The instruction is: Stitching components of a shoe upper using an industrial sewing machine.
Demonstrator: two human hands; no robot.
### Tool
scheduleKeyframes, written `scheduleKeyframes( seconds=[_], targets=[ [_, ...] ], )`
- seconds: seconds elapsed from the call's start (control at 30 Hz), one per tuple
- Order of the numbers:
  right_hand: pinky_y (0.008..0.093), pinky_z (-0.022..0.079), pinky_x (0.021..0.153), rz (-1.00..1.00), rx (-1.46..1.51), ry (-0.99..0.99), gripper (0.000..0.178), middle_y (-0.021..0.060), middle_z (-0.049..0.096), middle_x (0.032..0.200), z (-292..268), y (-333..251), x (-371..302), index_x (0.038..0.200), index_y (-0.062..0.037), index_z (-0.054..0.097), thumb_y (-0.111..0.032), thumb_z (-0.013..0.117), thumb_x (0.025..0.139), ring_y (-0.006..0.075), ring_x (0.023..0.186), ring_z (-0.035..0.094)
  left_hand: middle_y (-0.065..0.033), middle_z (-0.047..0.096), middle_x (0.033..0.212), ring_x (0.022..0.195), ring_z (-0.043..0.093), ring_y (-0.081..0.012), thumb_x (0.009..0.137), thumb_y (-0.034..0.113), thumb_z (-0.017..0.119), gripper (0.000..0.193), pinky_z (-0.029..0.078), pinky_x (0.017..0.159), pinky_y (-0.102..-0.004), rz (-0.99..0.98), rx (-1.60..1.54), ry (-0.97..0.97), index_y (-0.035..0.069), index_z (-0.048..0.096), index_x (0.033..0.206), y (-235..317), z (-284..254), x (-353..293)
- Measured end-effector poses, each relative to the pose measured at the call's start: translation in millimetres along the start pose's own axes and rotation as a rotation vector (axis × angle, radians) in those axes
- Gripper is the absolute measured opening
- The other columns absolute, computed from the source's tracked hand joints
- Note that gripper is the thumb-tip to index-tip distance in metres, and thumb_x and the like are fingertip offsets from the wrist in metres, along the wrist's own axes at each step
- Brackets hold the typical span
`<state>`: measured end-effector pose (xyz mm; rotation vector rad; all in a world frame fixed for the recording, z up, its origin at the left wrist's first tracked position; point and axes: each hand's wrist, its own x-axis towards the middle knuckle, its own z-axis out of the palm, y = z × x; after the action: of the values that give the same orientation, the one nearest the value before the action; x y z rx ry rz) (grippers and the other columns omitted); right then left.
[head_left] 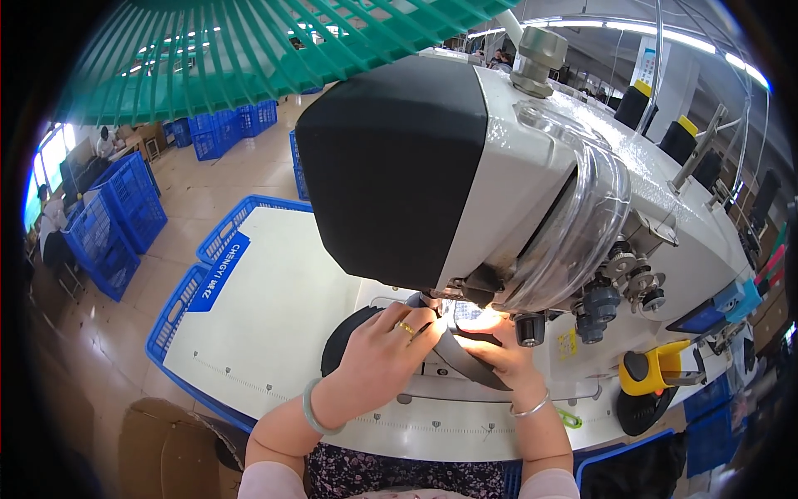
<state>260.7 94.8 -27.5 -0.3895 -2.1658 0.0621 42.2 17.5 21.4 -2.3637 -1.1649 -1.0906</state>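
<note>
Under the lit needle area of a white and black sewing machine (391, 175) lies a dark grey, curved fabric piece (472, 364). My left hand (378, 349) has its fingers bent and pressed together on the piece, left of the needle; a ring and a pale green bangle are on this arm. On the right side, my right hand (499, 353) pinches the same piece, with its thumb and fingers close to the light. A darker part of the fabric (339, 337) shows left of my left hand. My fingertips partly hide the presser foot and the stitching spot.
The white sewing table (249, 333) has a ruler scale along its front. Blue baskets (170, 320) adjoin its left edge. A yellow holder (657, 366) and green thread snips (568, 418) are at right. Above hangs a green slatted fan-like cover (249, 75). Blue crates (125, 212) stand on the floor.
</note>
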Motion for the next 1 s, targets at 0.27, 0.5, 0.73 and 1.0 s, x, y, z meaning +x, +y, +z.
scheduleKeyframes(
  seconds=[0.27, 0.5, 0.73, 1.0],
  targets=[
    [0.0462, 0.04, 0.092, 0.025, -0.127, -0.015, 0.036, -0.0003, 0.069, 0.113, 0, -16, 5, 0.103, -0.0207, 0.072, -0.012, 0.071, 0.069, 0.024, 0.102, 0.063, -0.0045, 0.064, 0.094, 0.079, 0.063, -0.0199, 0.065, 0.0, 0.063, 0.035, 0.054, 0.061, -0.0279, 0.119, 0.003, 0.048, 0.004, 0.067, 0.099, -13, -4, 2],
    [0.0371, 0.053, 0.08, -0.066, -0.284, -0.062, 0.039, 0.0025, 0.065, 0.105, -2, -29, 16, 0.096, -0.0102, 0.072, 0.001, 0.071, 0.058, 0.0271, 0.096, 0.06, 0.0001, 0.066, 0.083, 0.067, 0.061, -0.0164, 0.066, 0.008, 0.073, 0.025, 0.049, 0.054, -0.0283, -0.229, -0.248, 0.188, 0.007, 0.069, 0.09, -22, 16, -7],
    [0.0454, 0.037, 0.074, 0.03, -0.179, -0.096, 0.052, -0.0027, 0.063, 0.116, -4, -23, 3, 0.111, -0.0165, 0.068, -0.003, 0.068, 0.061, 0.0231, 0.096, 0.059, -0.0026, 0.067, 0.092, 0.081, 0.064, -0.0201, 0.067, 0.003, 0.069, 0.027, 0.053, 0.065, -0.032, -0.036, -0.002, 0.171, 0.006, 0.07, 0.093, -1, 9, -5],
    [0.0496, 0.037, 0.079, -0.039, -0.237, -0.069, 0.049, -0.0003, 0.062, 0.118, -3, -20, 1, 0.113, -0.0129, 0.067, -0.008, 0.069, 0.064, 0.0255, 0.098, 0.059, -0.0031, 0.064, 0.099, 0.087, 0.063, -0.0209, 0.065, 0.001, 0.064, 0.033, 0.055, 0.069, -0.0301, -0.02, 0.028, 0.128, 0.006, 0.068, 0.097, 3, 6, -6]
  ],
)
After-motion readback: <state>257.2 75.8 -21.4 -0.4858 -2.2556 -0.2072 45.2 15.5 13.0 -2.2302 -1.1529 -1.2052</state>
